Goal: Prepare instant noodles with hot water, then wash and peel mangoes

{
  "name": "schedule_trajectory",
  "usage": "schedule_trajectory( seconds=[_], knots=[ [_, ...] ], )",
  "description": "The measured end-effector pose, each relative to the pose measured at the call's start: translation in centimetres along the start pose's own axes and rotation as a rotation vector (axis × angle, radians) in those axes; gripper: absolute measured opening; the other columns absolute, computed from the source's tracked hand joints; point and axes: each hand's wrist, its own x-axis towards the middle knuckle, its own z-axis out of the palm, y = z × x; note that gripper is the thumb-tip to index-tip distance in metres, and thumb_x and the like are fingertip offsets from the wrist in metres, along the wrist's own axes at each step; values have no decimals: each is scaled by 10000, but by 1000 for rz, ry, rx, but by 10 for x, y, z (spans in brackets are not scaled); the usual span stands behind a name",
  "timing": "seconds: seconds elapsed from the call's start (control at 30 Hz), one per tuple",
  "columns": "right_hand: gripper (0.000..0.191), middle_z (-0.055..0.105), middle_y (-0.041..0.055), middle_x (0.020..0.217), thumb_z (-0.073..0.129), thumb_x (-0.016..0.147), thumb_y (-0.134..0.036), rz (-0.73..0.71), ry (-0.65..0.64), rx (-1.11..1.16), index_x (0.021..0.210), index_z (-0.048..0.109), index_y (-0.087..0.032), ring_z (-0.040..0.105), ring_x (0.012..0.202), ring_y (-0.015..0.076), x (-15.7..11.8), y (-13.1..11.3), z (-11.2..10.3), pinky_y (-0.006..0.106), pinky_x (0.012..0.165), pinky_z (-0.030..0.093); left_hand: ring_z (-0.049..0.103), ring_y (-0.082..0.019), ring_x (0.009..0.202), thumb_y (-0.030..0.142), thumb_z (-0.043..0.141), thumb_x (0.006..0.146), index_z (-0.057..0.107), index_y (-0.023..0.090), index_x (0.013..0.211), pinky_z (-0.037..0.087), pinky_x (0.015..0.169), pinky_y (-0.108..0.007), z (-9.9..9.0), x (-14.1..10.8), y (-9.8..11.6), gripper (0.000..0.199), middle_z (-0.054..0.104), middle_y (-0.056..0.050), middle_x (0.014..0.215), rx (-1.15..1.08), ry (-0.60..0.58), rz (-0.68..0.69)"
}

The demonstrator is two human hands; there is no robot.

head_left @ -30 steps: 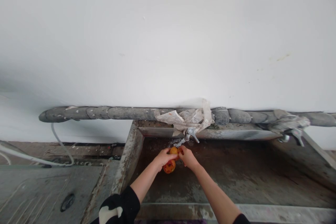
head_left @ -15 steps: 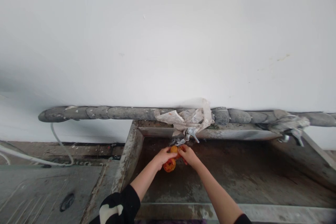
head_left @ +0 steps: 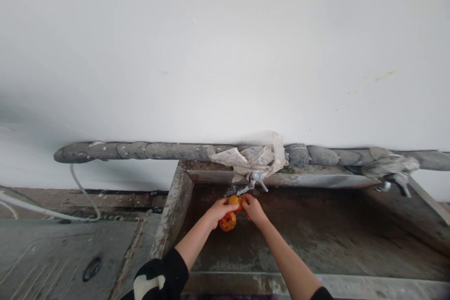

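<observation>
Two orange-red round pieces, perhaps fruit or vegetable, are over the stone trough just below the running tap (head_left: 256, 180). My left hand (head_left: 218, 212) is closed around them, its thumb across the upper piece (head_left: 234, 202); the lower piece (head_left: 228, 221) hangs below the fingers with its cut or hollow side showing. My right hand (head_left: 252, 209) pinches the right edge of the upper piece, fingertips close to the water stream. What exactly the pieces are is too small to tell.
A wrapped grey pipe (head_left: 179, 151) runs along the white wall (head_left: 225, 56). The trough's front rim (head_left: 351, 281) lies near me. A second tap (head_left: 397, 183) is at the right. On the left are a white hose (head_left: 82, 190) and a grey slab (head_left: 63, 253) with a drain hole.
My right fingers have shifted slightly at the upper piece, and the red bit seen beneath them no longer shows. The view has moved slightly.
</observation>
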Motion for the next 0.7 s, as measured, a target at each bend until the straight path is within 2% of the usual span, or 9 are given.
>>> schedule_trajectory(
  seconds=[0.07,0.13,0.3,0.43,0.7],
  knots=[
    [221,348,-107,436,358,846,-289,42,-7,24,899,527,-155,299,303,71,0,-1,0,206,352,267,624,-172,757,273,647,720,563,124,1039,482,743,-358,0,1,0,362,669,-53,864,13,3,14],
    [282,351,-101,429,314,863,-323,63,0,31,921,531,-153,317,309,78,1,-4,-1,209,350,271,621,-177,771,268,650,716,556,128,1055,479,757,-369,1,2,-1,378,666,-57,885,41,18,39],
    [276,492,-55,565,474,842,-410,68,29,-6,818,551,-145,419,418,74,8,-9,-4,219,438,358,605,-196,851,246,679,679,561,141,1067,451,820,-393,5,3,-2,418,655,-69,960,136,64,127],
    [255,505,-46,611,498,849,-385,61,38,-32,791,544,-142,444,463,77,8,-9,-2,222,469,385,607,-203,843,255,684,665,546,136,1095,462,791,-377,5,0,0,466,656,-83,958,181,85,157],
    [170,401,-103,488,520,853,-279,70,19,-8,756,514,-139,321,324,34,6,-3,4,164,327,268,603,-209,866,275,674,674,554,133,1084,454,813,-390,2,0,-2,451,654,-92,972,190,129,144]
  ],
)
